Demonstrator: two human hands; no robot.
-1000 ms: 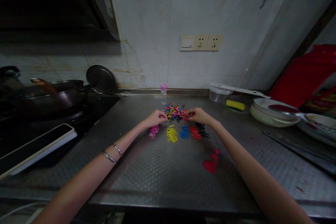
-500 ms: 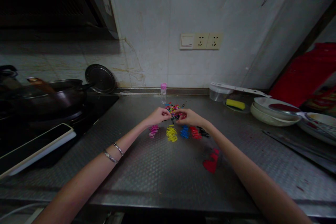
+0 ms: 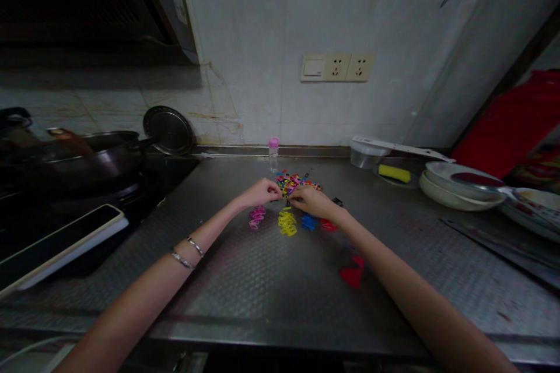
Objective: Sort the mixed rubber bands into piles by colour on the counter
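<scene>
A mixed pile of small coloured rubber bands (image 3: 297, 179) lies on the metal counter. At its front left edge my left hand (image 3: 266, 191) is closed in a pinch; whatever sits between the fingertips is too small to make out. My right hand (image 3: 310, 200), also pinched, reaches over the pile's front, its fingertips just right of the left ones. In front lie sorted heaps: pink bands (image 3: 257, 217), yellow bands (image 3: 287, 223), blue bands (image 3: 308, 221) and red bands (image 3: 328, 225). Black bands (image 3: 337, 201) show partly behind my right wrist.
A clear bottle with a pink cap (image 3: 273, 154) stands by the wall. A red heart-shaped piece (image 3: 352, 273) lies near my right forearm. To the right are a yellow sponge (image 3: 394, 173), stacked bowls (image 3: 459, 192) and a knife (image 3: 494, 245); left, a phone (image 3: 61, 247) and a pan (image 3: 96, 151).
My right hand has shifted slightly down and left, its fingers closing into a pinch, which uncovers more of the mixed pile. My left hand has barely moved.
</scene>
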